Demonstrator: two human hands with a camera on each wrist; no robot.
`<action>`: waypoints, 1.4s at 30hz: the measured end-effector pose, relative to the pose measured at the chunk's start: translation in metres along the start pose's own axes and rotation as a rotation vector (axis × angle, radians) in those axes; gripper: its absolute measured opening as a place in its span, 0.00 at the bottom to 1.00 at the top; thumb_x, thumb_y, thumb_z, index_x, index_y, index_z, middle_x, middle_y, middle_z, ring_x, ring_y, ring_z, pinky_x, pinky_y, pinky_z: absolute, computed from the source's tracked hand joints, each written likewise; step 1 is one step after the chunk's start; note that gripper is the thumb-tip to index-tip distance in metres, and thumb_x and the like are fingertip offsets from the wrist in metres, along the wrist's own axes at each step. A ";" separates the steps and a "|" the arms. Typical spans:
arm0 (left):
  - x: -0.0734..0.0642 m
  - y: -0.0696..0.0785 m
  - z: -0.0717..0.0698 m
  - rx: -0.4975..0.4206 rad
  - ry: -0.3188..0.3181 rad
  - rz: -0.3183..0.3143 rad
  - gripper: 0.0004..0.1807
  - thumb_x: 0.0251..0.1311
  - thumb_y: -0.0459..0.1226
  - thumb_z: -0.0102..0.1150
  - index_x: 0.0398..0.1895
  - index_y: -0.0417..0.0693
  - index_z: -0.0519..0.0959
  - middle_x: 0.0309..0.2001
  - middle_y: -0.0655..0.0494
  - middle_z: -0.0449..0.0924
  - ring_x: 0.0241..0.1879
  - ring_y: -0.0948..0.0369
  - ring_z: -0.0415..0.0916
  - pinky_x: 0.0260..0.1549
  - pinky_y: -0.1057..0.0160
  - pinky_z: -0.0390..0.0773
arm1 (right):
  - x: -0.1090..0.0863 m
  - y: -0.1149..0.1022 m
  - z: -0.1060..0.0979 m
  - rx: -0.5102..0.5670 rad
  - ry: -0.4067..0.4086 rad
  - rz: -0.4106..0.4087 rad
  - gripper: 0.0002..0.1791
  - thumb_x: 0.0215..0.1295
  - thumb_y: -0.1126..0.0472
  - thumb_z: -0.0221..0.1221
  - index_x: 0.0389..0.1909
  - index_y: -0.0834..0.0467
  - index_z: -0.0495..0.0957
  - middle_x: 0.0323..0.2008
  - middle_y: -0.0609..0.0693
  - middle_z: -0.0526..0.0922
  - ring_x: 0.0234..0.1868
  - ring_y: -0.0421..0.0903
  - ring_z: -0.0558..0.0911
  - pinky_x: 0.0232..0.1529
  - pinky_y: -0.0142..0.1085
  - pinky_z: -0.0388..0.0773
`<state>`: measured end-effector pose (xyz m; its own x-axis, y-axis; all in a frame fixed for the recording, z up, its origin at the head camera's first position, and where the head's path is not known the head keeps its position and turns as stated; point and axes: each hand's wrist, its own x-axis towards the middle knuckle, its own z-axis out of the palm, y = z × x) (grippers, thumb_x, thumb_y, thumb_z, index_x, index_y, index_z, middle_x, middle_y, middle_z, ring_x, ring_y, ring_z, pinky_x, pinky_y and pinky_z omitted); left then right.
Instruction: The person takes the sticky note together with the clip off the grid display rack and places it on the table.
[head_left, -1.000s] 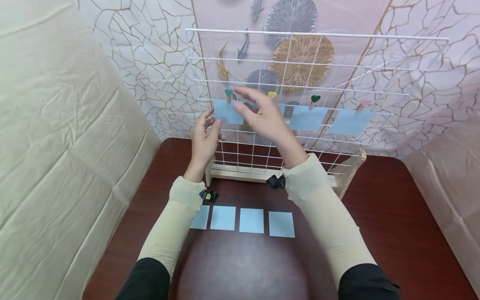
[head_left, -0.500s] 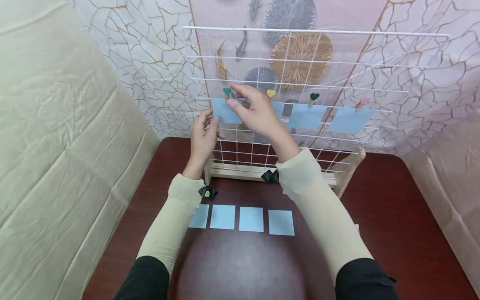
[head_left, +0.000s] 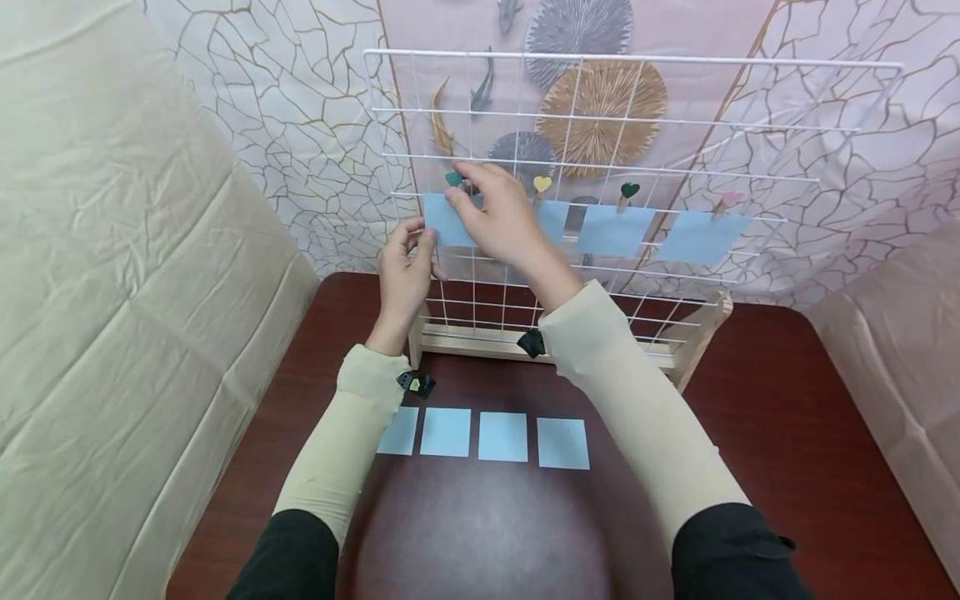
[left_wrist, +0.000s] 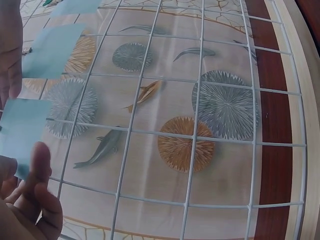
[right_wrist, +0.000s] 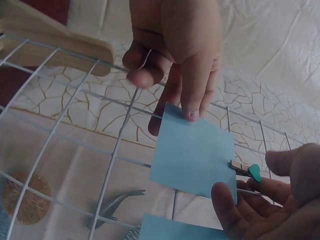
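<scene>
A light-blue paper square [head_left: 448, 223] hangs at the left end of a white wire grid [head_left: 600, 125], under a small wooden clothespin with a green heart [right_wrist: 254, 172]. My left hand [head_left: 403, 279] pinches its lower left corner, thumb in front and fingers behind. Around the clothespin, my right hand [head_left: 498, 212] has thumb and index finger spread apart. Its thumb tip overlaps the paper's upper right corner; whether it presses there I cannot tell. In the head view this hand hides part of the clothespin.
More blue squares [head_left: 615, 232] hang to the right under heart clothespins, one yellow-hearted [head_left: 542, 184] and one pink-hearted [head_left: 730, 200]. Several blue squares [head_left: 503, 437] lie in a row on the dark red table [head_left: 795, 433]. Wooden feet [head_left: 697, 346] support the grid.
My right hand has moved left and slightly up, closer to the green-heart clothespin. The left hand stays at the paper's lower left corner.
</scene>
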<state>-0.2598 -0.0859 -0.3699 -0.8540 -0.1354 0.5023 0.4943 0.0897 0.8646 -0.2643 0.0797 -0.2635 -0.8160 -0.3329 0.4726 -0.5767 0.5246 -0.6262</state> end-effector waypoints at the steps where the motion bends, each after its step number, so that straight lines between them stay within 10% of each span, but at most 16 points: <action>1: 0.000 0.000 0.000 0.000 0.005 0.001 0.14 0.80 0.35 0.54 0.58 0.34 0.79 0.50 0.36 0.87 0.13 0.64 0.75 0.16 0.67 0.78 | 0.001 -0.001 0.001 -0.006 0.010 0.000 0.24 0.81 0.58 0.56 0.72 0.64 0.74 0.64 0.59 0.81 0.60 0.52 0.81 0.62 0.44 0.75; 12: 0.001 0.000 0.000 -0.029 0.029 -0.012 0.13 0.80 0.36 0.55 0.53 0.33 0.79 0.25 0.57 0.83 0.09 0.64 0.69 0.12 0.68 0.71 | 0.005 -0.004 0.006 0.007 0.096 0.047 0.15 0.81 0.61 0.56 0.58 0.63 0.84 0.49 0.56 0.88 0.52 0.49 0.84 0.56 0.38 0.79; 23: 0.003 0.002 0.000 -0.038 0.032 -0.016 0.09 0.79 0.34 0.55 0.49 0.34 0.78 0.21 0.61 0.80 0.07 0.66 0.68 0.10 0.70 0.68 | 0.004 -0.005 0.010 0.001 0.173 0.006 0.11 0.80 0.63 0.58 0.50 0.64 0.86 0.41 0.55 0.89 0.46 0.49 0.85 0.49 0.39 0.78; 42: 0.003 0.005 -0.002 -0.024 0.027 -0.036 0.09 0.80 0.35 0.54 0.49 0.35 0.77 0.37 0.37 0.87 0.09 0.66 0.70 0.11 0.70 0.67 | 0.001 -0.007 0.013 0.048 0.264 0.012 0.10 0.79 0.64 0.59 0.50 0.64 0.86 0.40 0.55 0.90 0.51 0.48 0.87 0.52 0.39 0.79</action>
<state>-0.2595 -0.0874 -0.3644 -0.8668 -0.1647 0.4707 0.4674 0.0604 0.8820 -0.2611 0.0655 -0.2669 -0.7877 -0.1080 0.6065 -0.5737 0.4872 -0.6584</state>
